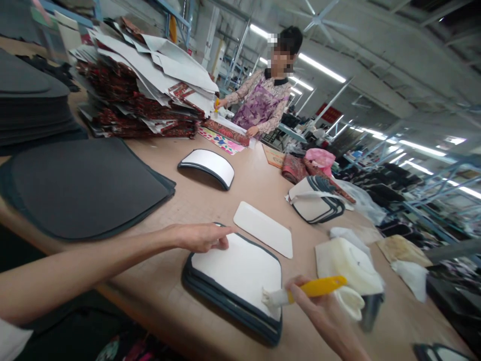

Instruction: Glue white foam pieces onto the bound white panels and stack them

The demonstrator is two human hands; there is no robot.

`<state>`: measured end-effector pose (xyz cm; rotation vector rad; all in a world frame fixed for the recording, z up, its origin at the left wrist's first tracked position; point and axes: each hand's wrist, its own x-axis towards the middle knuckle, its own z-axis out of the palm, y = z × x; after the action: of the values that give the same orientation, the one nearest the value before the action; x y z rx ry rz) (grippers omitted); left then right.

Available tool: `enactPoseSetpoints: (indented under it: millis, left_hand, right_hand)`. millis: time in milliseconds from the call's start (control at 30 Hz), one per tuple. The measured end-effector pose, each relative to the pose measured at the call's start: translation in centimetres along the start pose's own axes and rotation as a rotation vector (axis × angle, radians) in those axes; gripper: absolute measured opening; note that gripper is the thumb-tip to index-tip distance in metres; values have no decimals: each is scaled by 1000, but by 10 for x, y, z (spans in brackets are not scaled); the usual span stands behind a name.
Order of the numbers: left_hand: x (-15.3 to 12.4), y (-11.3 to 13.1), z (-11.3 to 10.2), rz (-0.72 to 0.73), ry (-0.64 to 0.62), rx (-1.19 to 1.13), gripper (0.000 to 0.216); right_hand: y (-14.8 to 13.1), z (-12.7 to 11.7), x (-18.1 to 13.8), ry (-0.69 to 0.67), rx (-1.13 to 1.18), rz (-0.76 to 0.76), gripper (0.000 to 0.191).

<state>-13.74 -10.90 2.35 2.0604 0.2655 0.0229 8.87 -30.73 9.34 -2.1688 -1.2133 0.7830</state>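
Note:
My right hand [319,306] grips a paintbrush [325,286] with a yellow handle. Its pale bristles touch the near right part of a white panel [240,265], which has a dark edge and tops a stack of dark padded pieces [229,301]. At the far left corner of that panel, my left hand [205,237] rests with the index finger stretched out and the thumb lower; its other fingers are partly hidden. Just beyond the stack lies a loose white rectangular board [263,228] with rounded corners.
Large dark sheets [86,185] are stacked at left, before a tall pile of patterned material [143,85]. A curved white-topped piece [206,165] lies ahead. At right are a tied bundle [315,200] and a whitish container [349,265]. A co-worker [266,100] holds a brush across the table.

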Motion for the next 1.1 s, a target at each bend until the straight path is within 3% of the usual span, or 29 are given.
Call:
enactPoseSetpoints:
  millis: [167, 300, 367, 467, 567, 667, 800, 900, 1000, 1100]
  left_hand:
    - [-2, 15, -16, 16, -23, 73, 53]
    - [29, 25, -42, 51, 50, 183, 36]
    - [57, 20, -48, 47, 126, 341, 29]
    - [96, -1, -46, 65, 127, 516, 37]
    - [118, -29, -41, 108, 90, 559, 41]
    - [124, -48, -40, 166, 80, 616, 42]
    - [126, -57, -47, 204, 49, 601, 44]
    - [129, -54, -55, 218, 25, 574, 33]
    - [132, -49, -60, 202, -1, 556, 7]
    - [134, -51, -59, 173, 77, 482, 12]
  right_hand:
    - [20, -31, -17, 290, 17, 38, 26]
    - [7, -46, 1, 470, 170, -40, 33]
    - [4, -47, 24, 387, 230, -124, 40]
    - [15, -35, 64, 254, 250, -208, 47]
    - [44, -17, 98, 266, 121, -237, 40]
    - [78, -9, 116, 205, -130, -253, 37]
    - [108, -14, 128, 86, -376, -206, 47]
    - [114, -19, 132, 44, -434, -197, 52]
    - [112, -22, 131, -13, -454, -233, 49]
    - [112, -23, 129, 14, -481, -314, 43]
